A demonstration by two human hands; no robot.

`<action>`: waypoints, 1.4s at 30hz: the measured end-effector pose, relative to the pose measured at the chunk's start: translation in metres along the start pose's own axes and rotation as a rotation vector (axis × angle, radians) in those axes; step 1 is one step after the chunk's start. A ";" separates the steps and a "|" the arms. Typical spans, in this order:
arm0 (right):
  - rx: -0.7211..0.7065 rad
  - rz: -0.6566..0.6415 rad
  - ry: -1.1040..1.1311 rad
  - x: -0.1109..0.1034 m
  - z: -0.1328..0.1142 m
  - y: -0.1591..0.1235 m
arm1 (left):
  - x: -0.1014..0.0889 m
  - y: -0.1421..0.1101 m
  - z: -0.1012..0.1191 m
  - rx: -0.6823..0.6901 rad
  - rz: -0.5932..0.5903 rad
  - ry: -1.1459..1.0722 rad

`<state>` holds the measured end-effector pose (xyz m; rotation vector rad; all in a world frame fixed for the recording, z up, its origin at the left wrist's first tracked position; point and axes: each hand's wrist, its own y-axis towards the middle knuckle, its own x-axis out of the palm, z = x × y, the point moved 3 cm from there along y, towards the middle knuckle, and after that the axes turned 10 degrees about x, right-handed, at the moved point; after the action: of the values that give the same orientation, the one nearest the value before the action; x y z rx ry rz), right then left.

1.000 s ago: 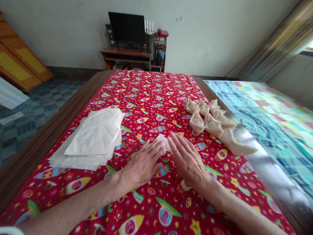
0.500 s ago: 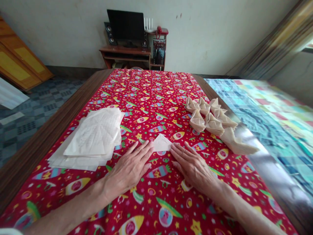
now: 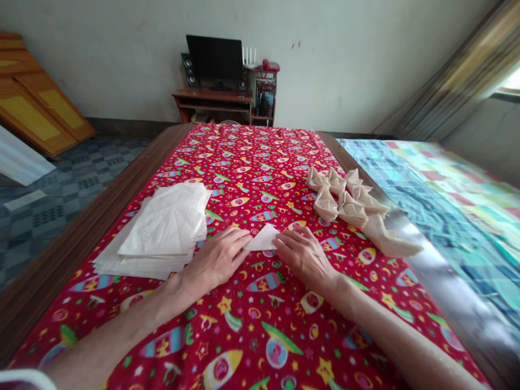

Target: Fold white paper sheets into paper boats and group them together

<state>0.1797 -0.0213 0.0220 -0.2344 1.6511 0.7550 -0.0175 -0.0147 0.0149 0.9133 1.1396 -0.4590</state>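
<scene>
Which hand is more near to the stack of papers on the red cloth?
Left. The left hand lies just beside the paper stack; the right hand is farther, on the other side of the folded paper triangle.

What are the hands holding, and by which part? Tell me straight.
The left hand and right hand pin a folded paper triangle flat on the tablecloth at its two side corners; it is not lifted.

The left hand (image 3: 215, 257) and right hand (image 3: 303, 257) are bare, also the left forearm (image 3: 117, 327) and right forearm (image 3: 406, 346); a white sleeve (image 3: 24, 380) is showing only at the bottom corner, on the left arm.
</scene>
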 end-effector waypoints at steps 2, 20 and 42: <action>-0.018 -0.017 -0.010 0.001 0.000 0.004 | 0.001 0.008 -0.001 -0.005 -0.021 -0.020; -0.053 0.070 -0.274 0.009 -0.014 0.011 | 0.006 0.016 -0.005 -0.025 0.004 -0.027; 0.256 0.318 -0.073 -0.006 -0.007 0.024 | 0.013 0.046 0.003 -0.471 0.230 -0.422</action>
<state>0.1622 -0.0085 0.0361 0.2403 1.7157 0.7680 0.0228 0.0112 0.0208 0.4933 0.6995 -0.1674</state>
